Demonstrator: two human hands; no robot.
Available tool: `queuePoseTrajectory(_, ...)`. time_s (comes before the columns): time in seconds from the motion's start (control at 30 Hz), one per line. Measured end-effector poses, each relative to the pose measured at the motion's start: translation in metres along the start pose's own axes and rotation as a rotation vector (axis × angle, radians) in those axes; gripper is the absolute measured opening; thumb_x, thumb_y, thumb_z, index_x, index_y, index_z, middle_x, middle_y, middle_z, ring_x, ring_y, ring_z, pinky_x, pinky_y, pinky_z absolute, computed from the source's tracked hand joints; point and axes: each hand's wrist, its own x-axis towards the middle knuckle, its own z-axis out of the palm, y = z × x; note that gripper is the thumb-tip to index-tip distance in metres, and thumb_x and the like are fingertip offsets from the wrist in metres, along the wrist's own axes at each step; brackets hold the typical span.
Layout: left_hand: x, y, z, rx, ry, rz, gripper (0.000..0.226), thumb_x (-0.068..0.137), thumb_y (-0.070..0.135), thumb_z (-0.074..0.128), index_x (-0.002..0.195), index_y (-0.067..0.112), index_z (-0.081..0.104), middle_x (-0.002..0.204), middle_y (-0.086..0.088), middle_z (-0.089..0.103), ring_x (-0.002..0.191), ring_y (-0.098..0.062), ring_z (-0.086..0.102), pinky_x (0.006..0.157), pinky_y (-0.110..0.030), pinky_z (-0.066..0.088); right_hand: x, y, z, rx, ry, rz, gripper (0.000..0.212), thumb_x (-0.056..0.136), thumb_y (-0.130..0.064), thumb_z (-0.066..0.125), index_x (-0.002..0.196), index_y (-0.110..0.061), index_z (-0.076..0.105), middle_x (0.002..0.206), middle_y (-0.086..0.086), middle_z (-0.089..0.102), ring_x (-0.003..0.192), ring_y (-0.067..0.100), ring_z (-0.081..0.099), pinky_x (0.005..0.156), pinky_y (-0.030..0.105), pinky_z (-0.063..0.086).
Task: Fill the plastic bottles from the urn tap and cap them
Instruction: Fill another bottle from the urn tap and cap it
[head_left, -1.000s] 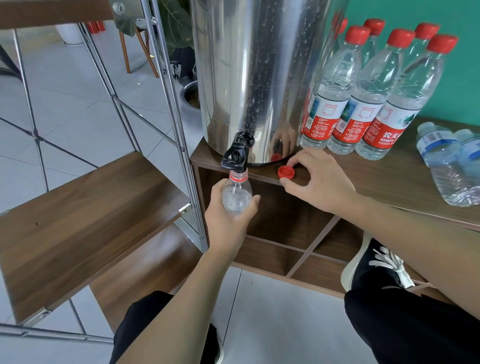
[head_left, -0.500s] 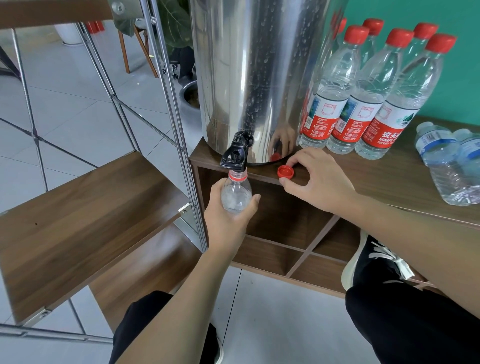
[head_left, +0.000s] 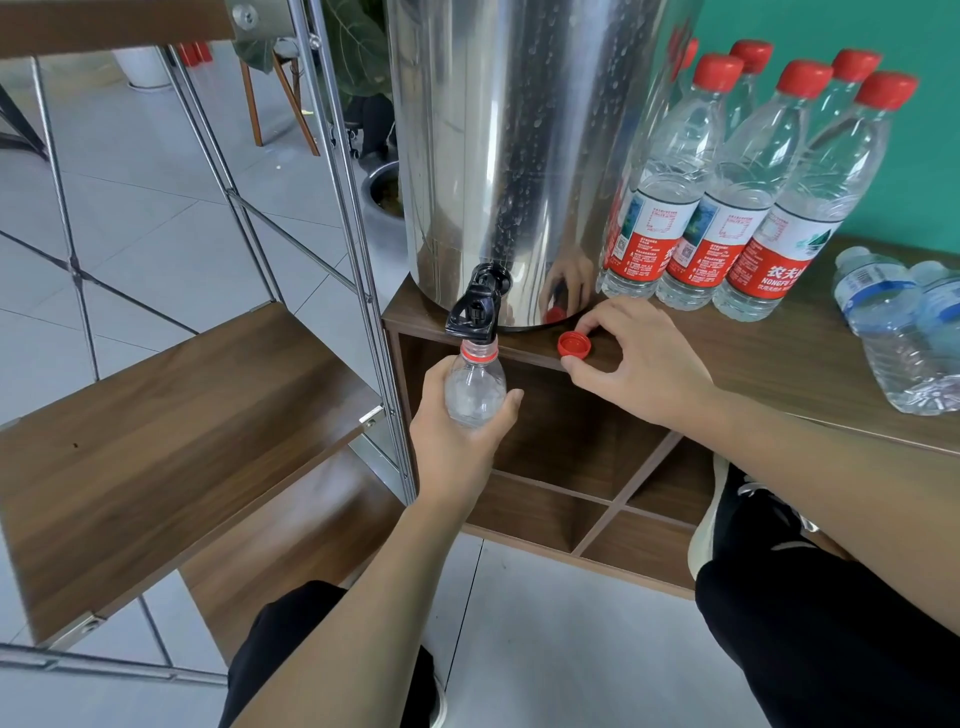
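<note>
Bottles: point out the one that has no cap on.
It is the bottle gripped by the left hand, its open neck right under the black tap. The standing bottles beside the urn all wear red caps.

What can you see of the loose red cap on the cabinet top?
The cap is small, round, red plastic with a ribbed side. It lies on the wooden cabinet top, close to the front edge, just in front of the urn and right of the tap. It is off its bottle. The right hand curves around it; whether the fingertips touch it is unclear.
</note>
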Motion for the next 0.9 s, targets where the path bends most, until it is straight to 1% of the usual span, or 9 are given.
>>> queuePoseTrajectory(0.13,0.0003,-0.0009,-0.0002,0.003,-0.003,-0.003,0.068,0.08,0.038,0.088,0.137,0.029,0.052,0.119,0.025,0.059,0.113,0.011,0.054,0.084,0.001,0.04,0.0004,-0.0009,-0.0008,-0.003,-0.001,0.002,0.033,0.088,-0.055,0.065,0.108,-0.029,0.063,0.115,-0.012,0.058,0.114,0.009,0.048,0.105,0.037,0.041)
queuePoseTrajectory(0.3,-0.0007,-0.0004,-0.0007,0.0,0.0,-0.002,0.065,0.08,0.037,0.088,0.134,0.034,0.051,0.116,0.027,0.059,0.112,0.012,0.055,0.084,0.001,0.041,-0.0006,-0.0019,-0.0003,-0.008,-0.002,0.004,0.034,0.088,-0.055,0.064,0.109,-0.028,0.063,0.116,-0.011,0.058,0.114,0.009,0.048,0.105,0.037,0.041)
queuePoseTrajectory(0.47,-0.001,-0.0002,-0.0004,-0.023,0.001,0.006,0.066,0.08,0.035,0.089,0.135,0.028,0.054,0.119,0.021,0.062,0.112,0.005,0.059,0.088,-0.006,0.045,-0.0013,-0.0001,-0.0003,-0.002,-0.001,-0.002,0.034,0.087,-0.057,0.062,0.108,-0.03,0.063,0.115,-0.011,0.058,0.114,0.011,0.049,0.105,0.04,0.042)
queuePoseTrajectory(0.63,-0.0002,0.0005,-0.0014,-0.022,0.007,0.016,0.066,0.08,0.034,0.089,0.136,0.025,0.054,0.119,0.022,0.061,0.113,0.009,0.056,0.087,-0.001,0.041,0.0004,-0.0017,0.001,0.01,-0.001,-0.008,0.038,0.086,-0.06,0.06,0.108,-0.029,0.063,0.115,-0.011,0.058,0.114,0.011,0.05,0.105,0.04,0.042)
queuePoseTrajectory(0.9,0.0002,0.0011,-0.001,-0.03,0.0,0.012,0.066,0.081,0.035,0.089,0.136,0.026,0.054,0.119,0.02,0.062,0.112,0.005,0.058,0.086,-0.003,0.043,0.0003,0.0002,0.0003,0.007,0.007,-0.012,0.034,0.088,-0.056,0.064,0.108,-0.029,0.063,0.114,-0.011,0.058,0.113,0.01,0.05,0.103,0.038,0.042)
